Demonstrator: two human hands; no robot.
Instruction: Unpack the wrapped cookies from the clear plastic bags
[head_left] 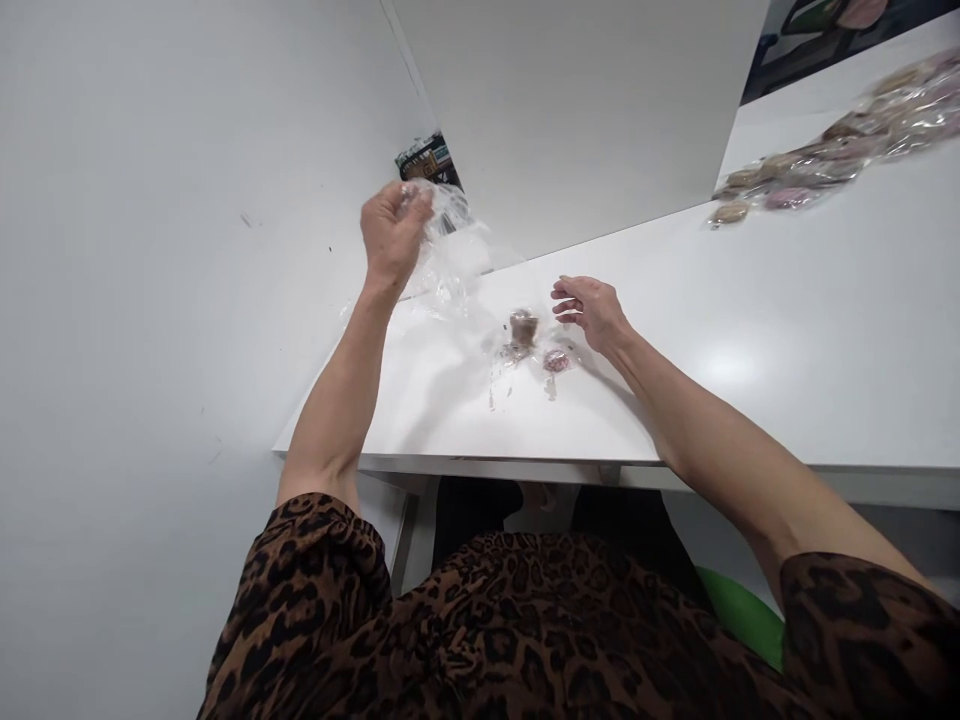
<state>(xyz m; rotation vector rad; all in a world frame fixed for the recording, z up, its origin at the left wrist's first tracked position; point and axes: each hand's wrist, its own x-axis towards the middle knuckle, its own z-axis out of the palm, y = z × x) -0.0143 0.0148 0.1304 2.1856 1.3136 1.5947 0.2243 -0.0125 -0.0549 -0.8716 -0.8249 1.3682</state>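
Observation:
My left hand [396, 228] is closed around the gathered top of a clear plastic bag [450, 275], raised above the left part of the table. The film hangs down and to the right from my fist. Below it on the white table lie a brown wrapped item [523, 328] and a small pinkish wrapped item [556, 360], both in clear, shiny wrapping and too blurred to name. Just right of them hovers my right hand [589, 308], its fingers spread and slightly curled, with nothing in them.
A long row of clear-wrapped brown and pink pieces [817, 165] lies at the table's far right. A dark printed box [426, 160] is behind my left hand. A white partition [592, 110] rises at the back. A green seat [739, 615] shows below the table edge.

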